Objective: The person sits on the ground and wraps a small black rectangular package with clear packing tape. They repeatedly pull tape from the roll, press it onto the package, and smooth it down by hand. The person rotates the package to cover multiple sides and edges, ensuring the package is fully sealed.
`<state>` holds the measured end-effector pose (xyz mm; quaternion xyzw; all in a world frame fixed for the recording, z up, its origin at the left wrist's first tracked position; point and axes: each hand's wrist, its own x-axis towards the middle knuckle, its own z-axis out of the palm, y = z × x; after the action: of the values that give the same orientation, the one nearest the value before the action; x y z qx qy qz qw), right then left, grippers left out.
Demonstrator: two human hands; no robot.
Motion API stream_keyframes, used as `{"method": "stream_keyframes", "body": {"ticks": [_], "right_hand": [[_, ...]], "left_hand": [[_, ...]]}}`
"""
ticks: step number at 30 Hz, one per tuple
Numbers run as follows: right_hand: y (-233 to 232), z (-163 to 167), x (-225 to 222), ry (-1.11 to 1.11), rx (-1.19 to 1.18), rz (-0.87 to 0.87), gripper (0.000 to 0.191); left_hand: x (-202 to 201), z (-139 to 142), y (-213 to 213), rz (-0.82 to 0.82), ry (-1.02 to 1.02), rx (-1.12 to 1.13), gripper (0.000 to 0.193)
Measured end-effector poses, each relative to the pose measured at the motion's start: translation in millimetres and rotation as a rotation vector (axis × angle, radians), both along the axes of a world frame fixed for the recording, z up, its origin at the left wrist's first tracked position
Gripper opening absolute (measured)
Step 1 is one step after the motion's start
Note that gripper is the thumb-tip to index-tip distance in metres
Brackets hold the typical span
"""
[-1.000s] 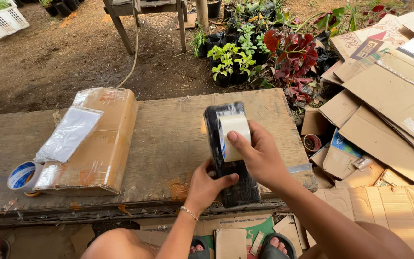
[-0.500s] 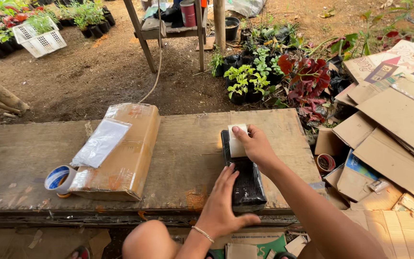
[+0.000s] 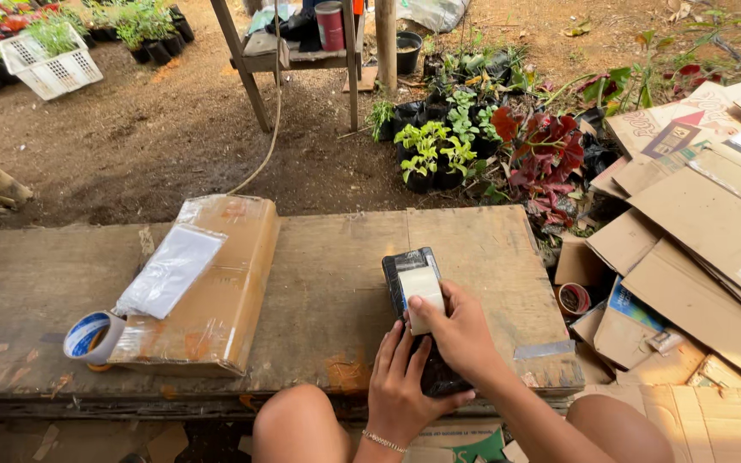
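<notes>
The black plastic-wrapped parcel [image 3: 413,296] lies flat on the wooden desk [image 3: 336,283], toward its near right part, long axis running from near to far. A white label [image 3: 421,296] sits on its upper face. The right hand [image 3: 460,334] rests on top of the parcel with the fingers extended and pressed flat on the label, not pinching. The left hand [image 3: 405,390] lies at the near end of the parcel, fingers spread and laid against its near edge and left side, steadying it. The parcel appears small and probably light; the glossy film wrap is likely slippery and slightly yielding, so a grip across the two long sides, clear of the label, would hold best. The label looks thin and prone to creasing. Well apart to the left lies a cardboard box wrapped in clear tape [image 3: 207,287] with a clear plastic pouch [image 3: 171,270] on top, and a tape roll [image 3: 92,336] touching its near left corner.
</notes>
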<state>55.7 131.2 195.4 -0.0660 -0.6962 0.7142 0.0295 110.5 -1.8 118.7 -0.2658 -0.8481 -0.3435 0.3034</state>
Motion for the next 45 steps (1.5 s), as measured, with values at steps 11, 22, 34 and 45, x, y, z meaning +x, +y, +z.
{"method": "stream_keyframes", "body": {"ticks": [11, 22, 34, 45], "right_hand": [[14.4, 21.6, 42.5, -0.163, -0.120, -0.053, 0.030], [17.7, 48.6, 58.7, -0.096, -0.056, 0.141, 0.052], [31.1, 69.0, 31.4, -0.017, -0.291, 0.028, 0.033], [49.8, 64.4, 91.7, -0.214, 0.011, 0.026, 0.040]], "left_hand": [[18.9, -17.2, 15.0, -0.075, -0.117, 0.169, 0.092], [19.3, 1.9, 16.8, 0.016, -0.172, 0.143, 0.120], [10.6, 12.8, 21.9, 0.016, -0.081, -0.076, 0.087], [10.7, 19.3, 25.3, 0.016, -0.111, -0.063, 0.081]]}}
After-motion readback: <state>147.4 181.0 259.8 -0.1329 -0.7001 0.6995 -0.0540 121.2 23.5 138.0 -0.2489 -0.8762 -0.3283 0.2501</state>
